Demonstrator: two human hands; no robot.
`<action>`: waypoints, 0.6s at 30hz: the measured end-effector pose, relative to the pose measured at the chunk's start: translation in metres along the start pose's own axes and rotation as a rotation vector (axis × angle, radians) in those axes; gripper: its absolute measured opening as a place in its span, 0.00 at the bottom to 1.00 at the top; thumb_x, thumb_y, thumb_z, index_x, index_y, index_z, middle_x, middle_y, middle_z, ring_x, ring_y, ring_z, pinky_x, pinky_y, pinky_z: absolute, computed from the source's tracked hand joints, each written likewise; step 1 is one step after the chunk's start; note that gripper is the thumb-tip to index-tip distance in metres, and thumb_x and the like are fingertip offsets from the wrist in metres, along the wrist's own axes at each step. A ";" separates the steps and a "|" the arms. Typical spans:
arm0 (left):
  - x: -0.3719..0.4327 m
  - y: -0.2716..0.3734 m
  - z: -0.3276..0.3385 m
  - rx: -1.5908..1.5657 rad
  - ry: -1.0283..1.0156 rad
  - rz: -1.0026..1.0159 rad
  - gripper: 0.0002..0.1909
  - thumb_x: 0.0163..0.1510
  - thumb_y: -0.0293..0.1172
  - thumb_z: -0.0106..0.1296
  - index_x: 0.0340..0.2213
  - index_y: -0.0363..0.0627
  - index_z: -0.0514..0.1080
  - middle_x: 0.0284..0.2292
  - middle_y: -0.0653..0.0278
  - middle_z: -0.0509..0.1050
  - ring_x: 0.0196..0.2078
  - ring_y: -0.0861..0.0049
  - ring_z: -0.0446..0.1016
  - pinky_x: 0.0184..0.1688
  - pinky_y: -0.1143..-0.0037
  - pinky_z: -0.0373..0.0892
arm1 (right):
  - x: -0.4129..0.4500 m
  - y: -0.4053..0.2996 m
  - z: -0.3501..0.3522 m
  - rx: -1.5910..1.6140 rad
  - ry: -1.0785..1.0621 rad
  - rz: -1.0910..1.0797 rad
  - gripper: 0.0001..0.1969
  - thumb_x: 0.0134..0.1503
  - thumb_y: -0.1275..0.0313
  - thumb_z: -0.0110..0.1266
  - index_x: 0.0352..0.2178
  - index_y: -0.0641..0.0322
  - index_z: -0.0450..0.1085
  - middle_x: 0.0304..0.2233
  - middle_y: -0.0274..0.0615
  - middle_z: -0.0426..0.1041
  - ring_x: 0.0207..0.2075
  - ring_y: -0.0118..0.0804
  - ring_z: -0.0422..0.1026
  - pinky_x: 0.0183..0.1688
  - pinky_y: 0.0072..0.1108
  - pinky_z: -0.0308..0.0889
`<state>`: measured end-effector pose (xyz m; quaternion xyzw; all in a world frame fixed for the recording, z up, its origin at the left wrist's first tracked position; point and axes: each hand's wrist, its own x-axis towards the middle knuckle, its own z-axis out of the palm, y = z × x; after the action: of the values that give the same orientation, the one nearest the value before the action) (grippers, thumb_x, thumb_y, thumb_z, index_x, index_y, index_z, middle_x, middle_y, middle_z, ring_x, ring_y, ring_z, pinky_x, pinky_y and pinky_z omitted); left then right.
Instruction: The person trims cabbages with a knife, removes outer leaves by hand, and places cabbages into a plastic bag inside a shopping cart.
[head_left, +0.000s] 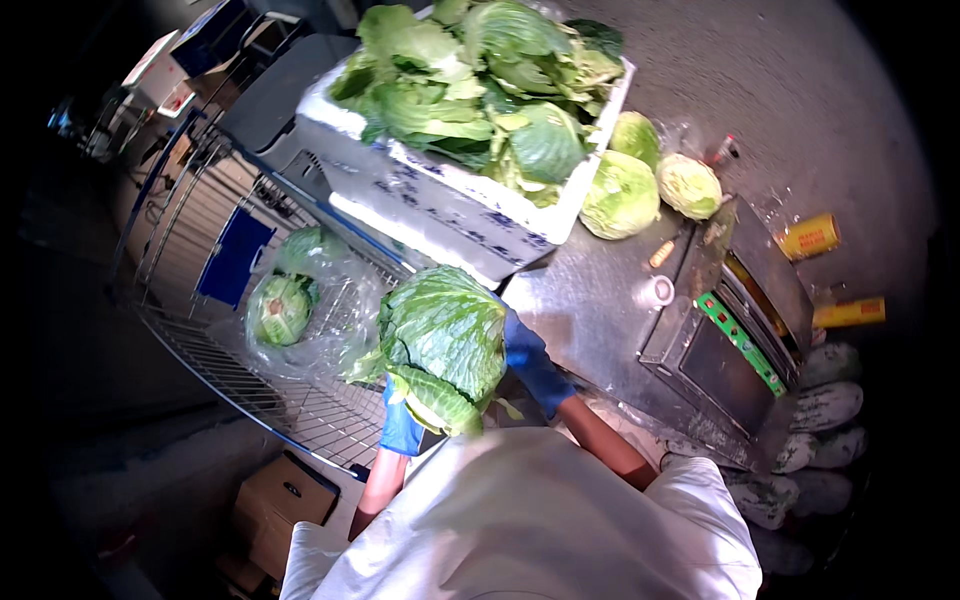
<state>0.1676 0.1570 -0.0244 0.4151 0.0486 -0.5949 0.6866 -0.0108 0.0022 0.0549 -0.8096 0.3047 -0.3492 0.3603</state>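
Note:
A large green cabbage with loose outer leaves is held between my two blue-gloved hands in front of my body. My left hand supports it from the lower left, and my right hand presses its right side; the cabbage hides part of the fingers of both. To the left, a cabbage lies with clear plastic film in a wire shopping cart. Ahead stands a white foam box heaped with cabbage leaves. Trimmed cabbages sit to the right of this box.
A metal table bears a roll of tape, a knife with a light handle and a film-wrapping machine. Yellow rolls lie beyond it. Winter melons are at the right, a cardboard box at the lower left.

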 end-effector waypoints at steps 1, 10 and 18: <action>-0.004 -0.004 0.030 0.075 -0.054 -0.022 0.23 0.57 0.51 0.38 0.45 0.47 0.65 0.41 0.62 0.70 0.41 0.64 0.70 0.45 0.64 0.68 | -0.013 0.005 -0.020 -0.025 0.033 0.021 0.21 0.59 0.76 0.35 0.53 0.75 0.51 0.47 0.58 0.65 0.41 0.49 0.71 0.41 0.25 0.68; 0.008 -0.086 0.177 -0.085 -0.357 -0.546 0.28 0.58 0.51 0.36 0.53 0.45 0.56 0.51 0.56 0.64 0.50 0.62 0.66 0.52 0.63 0.64 | -0.068 0.079 -0.146 -0.257 -0.011 0.483 0.25 0.55 0.67 0.43 0.55 0.60 0.55 0.28 0.49 0.69 0.29 0.42 0.71 0.28 0.23 0.67; 0.011 -0.091 0.243 0.644 -0.262 -0.479 0.28 0.60 0.51 0.28 0.53 0.43 0.56 0.47 0.54 0.67 0.47 0.62 0.69 0.46 0.61 0.69 | -0.046 0.102 -0.180 0.592 0.203 0.953 0.27 0.56 0.47 0.39 0.42 0.60 0.66 0.29 0.39 0.70 0.28 0.30 0.70 0.23 0.20 0.67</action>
<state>-0.0109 0.0006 0.0805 0.5063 -0.1322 -0.7702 0.3646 -0.2033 -0.0866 0.0474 -0.4096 0.5583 -0.2947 0.6585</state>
